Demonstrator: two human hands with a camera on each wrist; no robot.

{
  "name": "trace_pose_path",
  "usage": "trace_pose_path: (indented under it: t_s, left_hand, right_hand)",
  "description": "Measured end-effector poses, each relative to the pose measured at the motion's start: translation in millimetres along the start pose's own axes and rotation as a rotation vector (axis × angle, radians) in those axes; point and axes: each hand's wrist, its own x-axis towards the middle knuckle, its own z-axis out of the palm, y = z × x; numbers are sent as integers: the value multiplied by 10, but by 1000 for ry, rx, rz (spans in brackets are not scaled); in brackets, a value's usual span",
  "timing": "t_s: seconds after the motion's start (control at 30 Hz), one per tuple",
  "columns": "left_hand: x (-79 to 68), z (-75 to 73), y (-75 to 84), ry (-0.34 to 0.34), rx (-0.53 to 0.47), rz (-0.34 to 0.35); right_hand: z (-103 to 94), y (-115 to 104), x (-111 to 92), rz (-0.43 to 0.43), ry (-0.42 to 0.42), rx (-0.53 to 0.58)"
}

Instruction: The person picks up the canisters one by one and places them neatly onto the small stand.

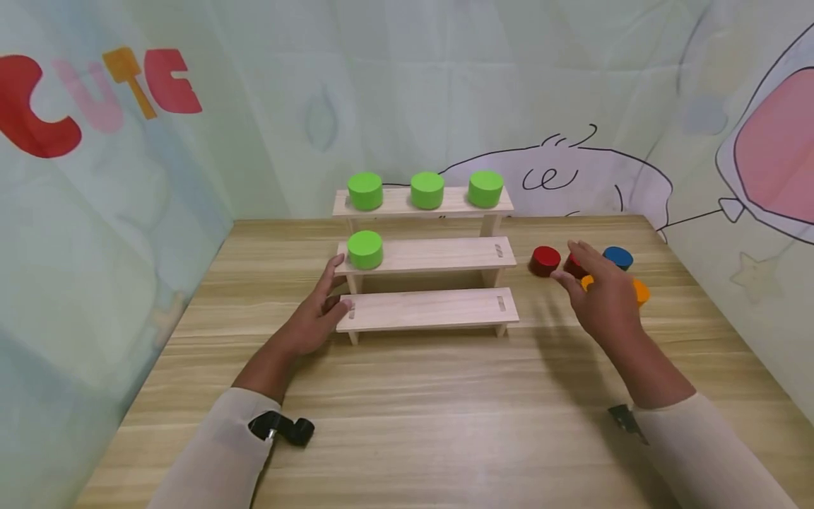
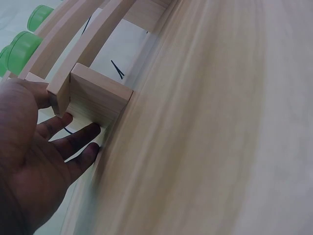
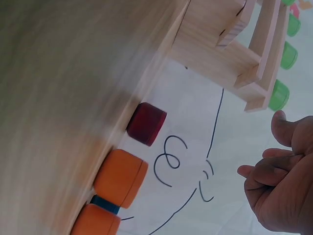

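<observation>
A three-step wooden stand point(image 1: 429, 311) stands on the table. My left hand point(image 1: 314, 318) holds its left end, thumb on the lowest step and fingers point(image 2: 80, 142) by the side leg. On the top step sit three green discs point(image 1: 427, 191); another green disc point(image 1: 365, 250) lies at the left of the middle step. My right hand point(image 1: 604, 297) hovers above a group of discs right of the stand, holding nothing, fingers loosely bent. Two red discs point(image 1: 545, 261), a blue disc point(image 1: 617, 258) and two orange discs point(image 3: 120, 178) are there, some partly hidden by the hand.
The wood-grain table point(image 1: 432, 424) runs back to a printed cloth backdrop point(image 1: 286, 92) that rises behind and on both sides. A small black device point(image 1: 282, 428) sits at the left sleeve cuff.
</observation>
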Motion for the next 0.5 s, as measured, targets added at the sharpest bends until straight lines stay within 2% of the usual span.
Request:
trace_pose_path:
  t_s: [0.13,0.23,0.37,0.5]
  left_hand:
    - [1,3,-2,0,2,4]
    - [0,3,5,0,7,8]
    - [0,2,17,-3,8,3]
    - [-4,3,9,-3,12,0]
  right_hand:
    - [-44,99,-1,31,23,15]
    - [-86,167,7,87,27,3]
    - [-138,251,18,175,-4,-9]
    - [-158,345,34,235,-53,36]
